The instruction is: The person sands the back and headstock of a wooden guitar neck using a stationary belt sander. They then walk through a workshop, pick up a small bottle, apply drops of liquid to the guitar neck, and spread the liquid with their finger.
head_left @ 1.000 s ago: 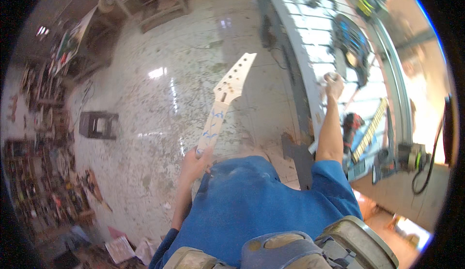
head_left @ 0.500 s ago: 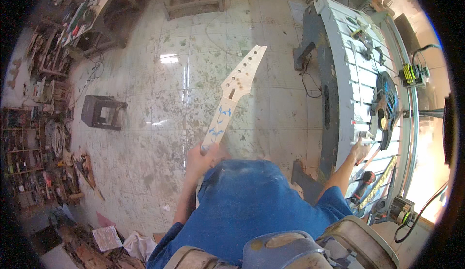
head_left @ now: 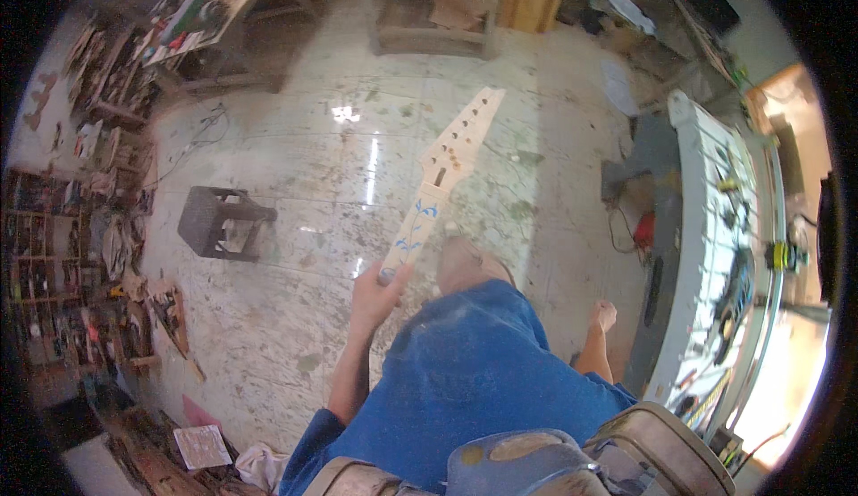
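Guitar neck (head_left: pixel 433 199), pale with blue leaf shapes, is out over the floor (head_left: pixel 286 308) in the head view, its headstock (head_left: pixel 459 136) pointing far and slightly right. The left hand (head_left: pixel 374 301) grasps its near end; the right hand (head_left: pixel 601 318) hangs apart, curled, and I can't tell whether it holds anything. I'd call this carrying, which calls for a steady grip and room around the headstock. A dark stool (head_left: pixel 206 222) stands left, a grey bench (head_left: pixel 672 304) right; neither seems to block the neck.

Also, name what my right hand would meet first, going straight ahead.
Ahead of your right hand, the thin dark cable appears first, then the grey bench leg; depth is unclear, so the hand might pass above both.
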The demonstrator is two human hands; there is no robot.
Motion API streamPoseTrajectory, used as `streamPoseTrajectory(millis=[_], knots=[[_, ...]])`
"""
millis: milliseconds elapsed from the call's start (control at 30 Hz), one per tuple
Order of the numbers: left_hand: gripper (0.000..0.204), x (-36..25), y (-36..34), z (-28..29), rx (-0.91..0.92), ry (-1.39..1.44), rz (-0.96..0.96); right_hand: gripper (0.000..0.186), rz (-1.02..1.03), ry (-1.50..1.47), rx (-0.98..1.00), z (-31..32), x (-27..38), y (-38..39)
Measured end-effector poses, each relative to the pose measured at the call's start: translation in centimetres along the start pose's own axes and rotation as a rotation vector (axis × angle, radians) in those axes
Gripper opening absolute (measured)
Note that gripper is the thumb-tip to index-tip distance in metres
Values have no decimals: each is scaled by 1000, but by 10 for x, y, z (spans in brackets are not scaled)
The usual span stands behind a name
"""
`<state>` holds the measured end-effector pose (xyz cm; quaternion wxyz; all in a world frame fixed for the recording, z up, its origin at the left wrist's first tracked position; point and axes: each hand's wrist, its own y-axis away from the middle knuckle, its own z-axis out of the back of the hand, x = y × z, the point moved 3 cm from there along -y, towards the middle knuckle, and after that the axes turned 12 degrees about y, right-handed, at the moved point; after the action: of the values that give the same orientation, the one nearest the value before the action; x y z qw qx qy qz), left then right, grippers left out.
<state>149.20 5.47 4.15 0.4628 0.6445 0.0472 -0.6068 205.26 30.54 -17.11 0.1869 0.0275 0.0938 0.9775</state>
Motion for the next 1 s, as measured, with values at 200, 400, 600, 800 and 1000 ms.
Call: streamPoseTrajectory(millis=[200, 400, 600, 800, 1000], knots=[[53, -26, -121, 78, -48, 127, 111, 36, 380, 388, 160, -85, 191, -75], [49, -98, -200, 169, -279, 240, 162, 36, 648, 463, -33, -122, 539, -119], [40, -108, -276, 248, -457, 450, 162, 41, 1213, -310, -49, -1, 953, 20], [40, -119, -371, 331, -502, 506, 175, 40, 1440, -385, 90, 18, 1194, 163], [44, -144, -445, 443, -503, 527, 246, 40, 1289, -361, 263, -10, 1275, 218]])
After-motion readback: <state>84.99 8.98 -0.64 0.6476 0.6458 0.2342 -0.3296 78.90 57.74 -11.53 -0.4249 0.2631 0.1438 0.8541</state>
